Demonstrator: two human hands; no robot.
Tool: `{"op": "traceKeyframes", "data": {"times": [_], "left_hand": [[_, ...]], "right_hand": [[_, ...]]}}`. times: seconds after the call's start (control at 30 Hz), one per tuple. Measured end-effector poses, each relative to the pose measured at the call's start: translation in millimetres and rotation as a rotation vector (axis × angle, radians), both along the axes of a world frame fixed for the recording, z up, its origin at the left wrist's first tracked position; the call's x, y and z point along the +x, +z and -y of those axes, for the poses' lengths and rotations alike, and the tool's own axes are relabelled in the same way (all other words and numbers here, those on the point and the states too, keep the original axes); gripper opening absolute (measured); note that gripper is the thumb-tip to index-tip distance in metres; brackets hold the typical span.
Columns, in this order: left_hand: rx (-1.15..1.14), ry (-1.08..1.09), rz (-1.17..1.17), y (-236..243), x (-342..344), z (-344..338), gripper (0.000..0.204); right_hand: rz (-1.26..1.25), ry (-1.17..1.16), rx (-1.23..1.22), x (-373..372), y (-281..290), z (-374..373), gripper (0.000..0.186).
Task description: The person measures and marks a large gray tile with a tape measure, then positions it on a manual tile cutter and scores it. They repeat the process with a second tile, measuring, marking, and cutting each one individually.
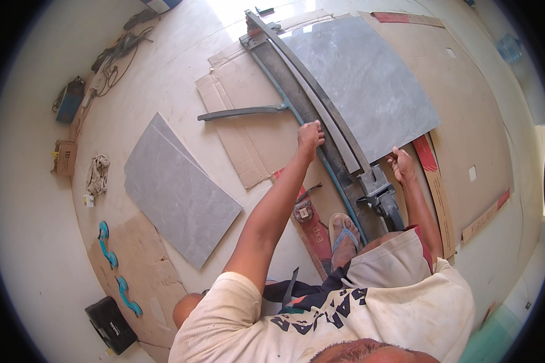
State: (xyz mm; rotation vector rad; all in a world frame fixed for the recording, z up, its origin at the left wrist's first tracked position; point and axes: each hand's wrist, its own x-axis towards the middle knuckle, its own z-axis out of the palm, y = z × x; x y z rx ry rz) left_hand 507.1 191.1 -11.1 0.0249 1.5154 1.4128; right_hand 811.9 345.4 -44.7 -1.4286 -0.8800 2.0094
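A long manual tile cutter [312, 78] lies slantwise before me, with a dark rail and teal side bar. A large grey tile [363, 78] lies under its rail and extends to the right. My left hand [310, 134] is closed in a fist at the teal side bar, left of the rail; its fingers hide whatever is in them. My right hand [402, 164] has its fingers curled at the tile's near edge, gripping it close to the cutter's handle end [378, 190]. A black support arm [242, 113] juts left from the cutter.
Two grey tile pieces [181, 187] overlap on the left floor. Flattened cardboard [466, 121] lies under and beside the cutter. Teal suction lifters [106, 245], a black case [111, 325], a rag [97, 174] and corded tools [118, 51] line the left wall. My sandalled foot [345, 239] stands beside the cutter.
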Motion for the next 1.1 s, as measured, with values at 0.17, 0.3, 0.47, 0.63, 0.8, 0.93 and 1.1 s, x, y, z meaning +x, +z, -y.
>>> {"op": "traceKeyframes", "data": {"times": [0.17, 0.3, 0.47, 0.63, 0.8, 0.93, 1.1], "left_hand": [[0.041, 0.062, 0.018, -7, -14, -34, 0.037], [-0.085, 0.146, -0.135, -16, 2, -46, 0.024], [-0.039, 0.167, -0.271, -43, -8, -34, 0.013], [-0.006, 0.143, -0.356, -51, 7, -30, 0.013], [-0.034, 0.139, -0.293, -32, 28, -13, 0.015], [-0.035, 0.162, -0.358, -34, 20, 14, 0.014], [-0.022, 0.180, -0.308, -25, 30, 35, 0.014]], "right_hand": [[-0.054, 0.119, -0.005, 10, -5, 14, 0.010], [-0.002, 0.119, -0.005, 25, -10, 18, 0.010], [-0.022, 0.149, 0.007, 9, 11, 29, 0.010], [0.006, 0.168, 0.049, 22, 19, 25, 0.012], [0.016, 0.184, 0.025, 38, 24, 35, 0.014], [0.027, 0.307, 0.032, 38, 9, 42, 0.016], [0.041, 0.332, 0.016, 44, -1, 50, 0.017]]}}
